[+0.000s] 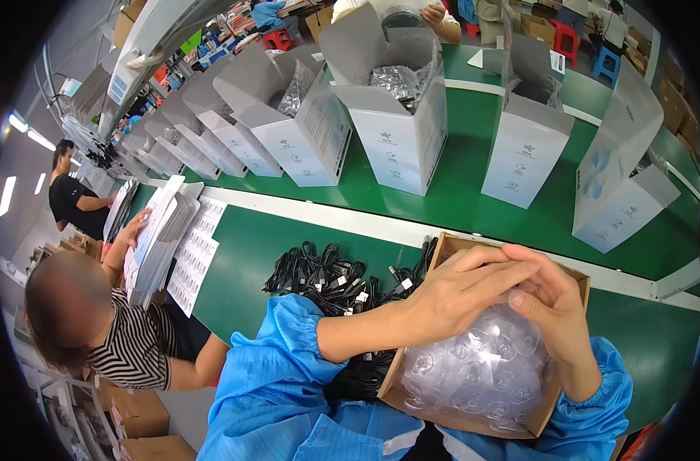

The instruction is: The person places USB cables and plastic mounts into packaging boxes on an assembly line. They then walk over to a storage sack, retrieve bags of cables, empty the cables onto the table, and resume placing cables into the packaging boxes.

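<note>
The green counter [250, 246] spans the view, with open white boxes [400, 150] lined along its far side from ten to two o'clock, and an open cardboard box [392, 376] at four o'clock. Black cables [319, 273] lie heaped near six o'clock, beside that box. Above it, the left hand [461, 296] and right hand [553, 307] meet, fingers extended and overlapping, any grip hidden, over the clear plastic pieces [473, 376] filling it.

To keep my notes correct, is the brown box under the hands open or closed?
Open: no lid covers the brown box, and clear plastic pieces show inside.
</note>
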A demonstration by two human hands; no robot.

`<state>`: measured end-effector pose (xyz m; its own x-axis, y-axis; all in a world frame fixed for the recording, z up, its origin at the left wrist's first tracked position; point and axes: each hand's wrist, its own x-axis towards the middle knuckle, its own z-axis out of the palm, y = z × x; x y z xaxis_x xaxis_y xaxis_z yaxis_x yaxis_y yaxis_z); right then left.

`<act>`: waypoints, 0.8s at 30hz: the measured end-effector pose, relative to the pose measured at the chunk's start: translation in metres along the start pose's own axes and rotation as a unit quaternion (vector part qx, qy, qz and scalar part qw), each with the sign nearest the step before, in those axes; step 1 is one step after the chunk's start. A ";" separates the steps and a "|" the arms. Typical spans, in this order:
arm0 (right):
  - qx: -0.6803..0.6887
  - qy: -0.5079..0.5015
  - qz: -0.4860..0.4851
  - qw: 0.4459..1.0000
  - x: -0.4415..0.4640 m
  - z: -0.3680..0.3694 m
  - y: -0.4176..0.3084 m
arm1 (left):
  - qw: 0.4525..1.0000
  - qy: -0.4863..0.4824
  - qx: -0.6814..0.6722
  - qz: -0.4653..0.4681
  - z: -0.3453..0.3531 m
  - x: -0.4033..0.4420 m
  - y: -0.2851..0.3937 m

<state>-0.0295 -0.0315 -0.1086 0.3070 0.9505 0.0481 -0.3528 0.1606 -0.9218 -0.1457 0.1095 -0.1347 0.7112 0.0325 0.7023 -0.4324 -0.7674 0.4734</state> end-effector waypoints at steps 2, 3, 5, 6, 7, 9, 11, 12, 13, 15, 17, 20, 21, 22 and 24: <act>-0.042 0.011 -0.021 0.999 -0.001 0.005 0.001 | 1.000 -0.003 -0.008 0.020 -0.001 -0.003 -0.004; -0.062 0.017 -0.031 0.997 -0.001 0.007 0.001 | 0.999 -0.005 -0.013 0.030 -0.002 -0.004 -0.005; -0.104 0.030 -0.052 0.993 -0.001 0.011 0.003 | 0.999 0.011 -0.046 0.013 -0.004 -0.005 -0.004; -0.105 0.030 -0.052 0.993 -0.001 0.012 0.005 | 0.997 0.027 -0.079 -0.004 -0.005 -0.005 -0.003; -0.121 0.048 -0.064 0.989 -0.001 0.013 0.009 | 0.993 0.042 -0.111 -0.020 -0.006 -0.004 -0.002; -0.153 0.084 -0.086 0.981 -0.001 0.013 0.015 | 0.993 0.035 -0.108 -0.022 -0.009 -0.004 -0.002; -0.220 0.073 -0.113 0.966 -0.002 0.009 0.015 | 0.994 0.022 -0.102 -0.022 -0.012 -0.005 -0.003; -0.284 0.062 -0.139 0.946 -0.002 0.006 0.015 | 0.994 0.022 -0.102 -0.021 -0.014 -0.005 -0.002; -0.348 0.051 -0.164 0.922 -0.002 0.006 0.015 | 0.984 0.015 -0.162 -0.079 -0.016 -0.006 -0.002; -0.336 0.071 -0.165 0.924 -0.001 0.012 0.015 | 0.941 0.003 -0.279 -0.192 -0.020 -0.007 -0.001; -0.309 0.110 -0.168 0.930 0.001 0.019 0.016 | 0.919 -0.050 -0.312 -0.238 -0.027 -0.007 -0.004; -0.285 0.108 -0.143 0.942 0.006 0.022 0.018 | 0.855 -0.155 -0.371 -0.327 -0.034 -0.008 -0.014; -0.274 0.108 -0.131 0.947 0.007 0.023 0.018 | 0.854 -0.113 -0.407 -0.303 -0.032 -0.011 -0.021; -0.262 0.108 -0.117 0.952 0.009 0.024 0.017 | 0.850 -0.071 -0.442 -0.278 -0.031 -0.012 -0.026; -0.239 0.107 -0.093 0.960 0.012 0.026 0.018 | 0.843 -0.029 -0.475 -0.252 -0.028 -0.016 -0.031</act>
<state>-0.0549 -0.0101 -0.1145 0.5183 0.8322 0.1968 0.1571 0.1336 -0.9785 -0.1594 0.1506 -0.1460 0.9510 0.1486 0.2713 -0.2971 0.1947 0.9348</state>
